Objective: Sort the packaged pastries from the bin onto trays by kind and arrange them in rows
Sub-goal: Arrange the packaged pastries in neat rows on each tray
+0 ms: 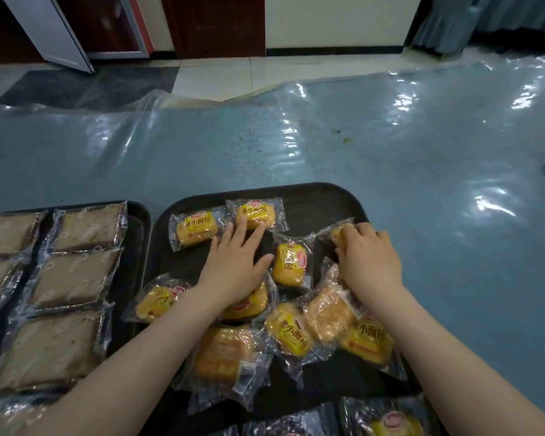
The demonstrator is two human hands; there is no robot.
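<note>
A black tray (312,199) in the middle holds several yellow packaged small breads. Two lie side by side at its far edge, one on the left (196,229) and one to its right (256,213). My left hand (233,261) lies flat with fingers spread, fingertips touching the right one. My right hand (370,258) is closed on another yellow bread packet (339,232) at the tray's right side. More yellow packets lie jumbled near the front, such as one (291,333) in the middle. A second black tray (137,215) on the left carries brown cake slices (85,226) in rows.
The trays rest on a table covered with blue cloth under clear plastic sheet (390,146). More packaged breads (387,418) show at the bottom right edge. Beyond the table are a tiled floor (214,77) and a dark wooden door (214,23).
</note>
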